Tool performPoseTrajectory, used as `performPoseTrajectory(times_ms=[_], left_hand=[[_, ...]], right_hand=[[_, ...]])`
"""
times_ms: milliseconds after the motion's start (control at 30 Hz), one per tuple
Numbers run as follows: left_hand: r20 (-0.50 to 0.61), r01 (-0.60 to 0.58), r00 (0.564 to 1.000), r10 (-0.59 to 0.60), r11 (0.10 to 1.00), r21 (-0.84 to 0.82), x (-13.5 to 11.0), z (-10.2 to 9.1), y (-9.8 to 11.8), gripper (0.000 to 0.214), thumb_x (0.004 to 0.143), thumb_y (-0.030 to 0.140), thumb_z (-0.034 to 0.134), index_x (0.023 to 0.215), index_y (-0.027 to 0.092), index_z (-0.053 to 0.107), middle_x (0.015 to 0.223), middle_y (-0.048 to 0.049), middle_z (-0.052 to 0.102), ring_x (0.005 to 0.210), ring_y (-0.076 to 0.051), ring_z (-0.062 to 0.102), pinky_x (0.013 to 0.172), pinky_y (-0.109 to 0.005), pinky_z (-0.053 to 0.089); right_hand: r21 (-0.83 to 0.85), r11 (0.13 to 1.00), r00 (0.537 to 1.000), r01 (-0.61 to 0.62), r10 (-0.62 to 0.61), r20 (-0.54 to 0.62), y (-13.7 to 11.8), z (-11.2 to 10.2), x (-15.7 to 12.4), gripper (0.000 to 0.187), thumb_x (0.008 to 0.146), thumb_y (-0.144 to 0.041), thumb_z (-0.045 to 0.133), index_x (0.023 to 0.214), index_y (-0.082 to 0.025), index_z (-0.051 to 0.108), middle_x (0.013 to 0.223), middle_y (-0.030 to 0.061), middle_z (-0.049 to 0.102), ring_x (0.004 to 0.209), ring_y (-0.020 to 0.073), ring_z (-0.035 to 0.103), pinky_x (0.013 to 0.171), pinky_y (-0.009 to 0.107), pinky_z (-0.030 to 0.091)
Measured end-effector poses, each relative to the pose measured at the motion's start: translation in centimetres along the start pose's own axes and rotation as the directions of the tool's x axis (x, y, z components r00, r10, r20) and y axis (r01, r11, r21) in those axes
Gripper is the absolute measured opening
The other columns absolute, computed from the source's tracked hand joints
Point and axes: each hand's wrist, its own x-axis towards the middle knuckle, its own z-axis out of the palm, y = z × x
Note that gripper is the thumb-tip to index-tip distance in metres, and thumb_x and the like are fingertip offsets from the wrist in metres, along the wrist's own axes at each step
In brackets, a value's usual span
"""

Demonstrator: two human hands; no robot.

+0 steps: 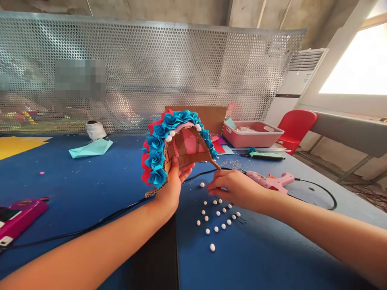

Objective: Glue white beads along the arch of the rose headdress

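My left hand (173, 187) grips a cardboard arch (189, 141) and holds it up, thumb on its inner side. Ruffled blue paper flowers (157, 159) run along its front edge, with red paper (146, 163) behind them. White balls sit in pairs near its top, such as this foam ball (168, 138). My right hand (232, 187) is at the right of the arch, low over the table, its fingers bent together in a pinch; what they hold, if anything, is hidden. Several loose white balls (218, 213) are scattered below it.
A pink glue gun (272, 181) with a black cord lies beyond my right wrist. Behind it are a green-handled cutter (267, 156) and a pink basket (250, 139). A magenta device (22, 219) is at left. Perforated metal (181, 64) borders the blue table (121, 181).
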Motion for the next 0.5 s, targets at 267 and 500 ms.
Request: performPoseTrajectory(times_ms=[267, 500], left_hand=[[0.057, -0.025, 0.998, 0.025, 1.0, -0.008, 0.2, -0.1, -0.4, 0.035, 0.081, 0.04, 0.061, 0.113, 0.028, 0.058, 0.1, -0.0056, 0.071, 0.082, -0.022, 0.071, 0.087, -0.043, 0.052], [0.15, -0.041, 0.988, 0.034, 0.998, 0.046, 0.2, -0.6, -0.8, 0.028, 0.081, 0.039, 0.061, 0.106, 0.027, 0.061, 0.099, -0.0023, 0.071, 0.082, -0.02, 0.071, 0.084, -0.038, 0.054]], right_hand=[[0.105, 0.944, 0.866, 0.312, -0.237, -0.441, -3.9, -3.5, -0.9, 0.01, 0.084, -0.013, 0.061, 0.091, -0.019, 0.066, 0.087, 0.0021, 0.07, 0.081, 0.0102, 0.066, 0.073, 0.021, 0.055], [-0.111, 0.989, 0.618, 0.101, -0.149, -0.772, -4.4, -6.9, 1.4, 0.013, 0.085, -0.016, 0.06, 0.089, -0.026, 0.068, 0.085, -0.0001, 0.071, 0.078, 0.0139, 0.068, 0.069, 0.029, 0.058]])
